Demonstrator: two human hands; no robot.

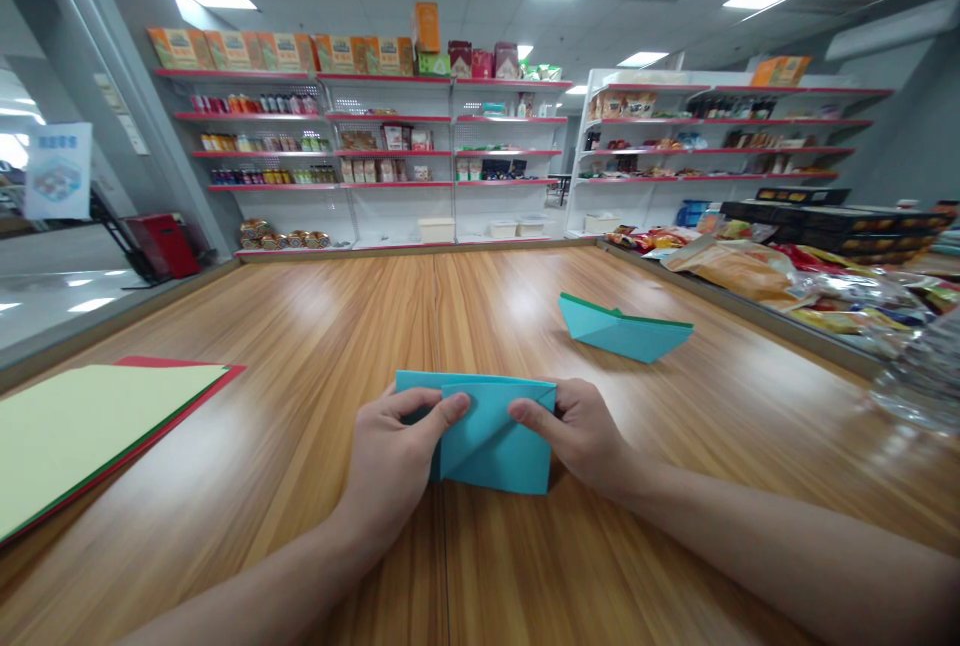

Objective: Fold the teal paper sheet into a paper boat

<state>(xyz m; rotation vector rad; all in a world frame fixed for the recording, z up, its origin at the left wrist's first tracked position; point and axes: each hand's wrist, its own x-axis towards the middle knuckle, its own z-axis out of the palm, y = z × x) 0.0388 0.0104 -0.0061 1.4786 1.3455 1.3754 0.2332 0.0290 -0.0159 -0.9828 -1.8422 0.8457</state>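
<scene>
A folded sheet of blue paper (495,441) is held up just above the table between both hands. My left hand (401,446) pinches its left part, with the thumb on the near face and the fingers behind. At the upper right corner my right hand (581,431) grips it the same way, thumb in front. The paper has several layers, and a slanted crease runs across its front. Beyond my right hand, a folded paper boat (626,329), blue with a green upper edge, stands on the wooden table (337,326).
Coloured paper sheets (105,426), pale yellow over green and red, lie at the left. On the right, packaged snacks (750,271) and black boxes (840,221) pile up behind a raised edge, near a clear plastic item (926,376). Stocked shelves (390,116) line the back.
</scene>
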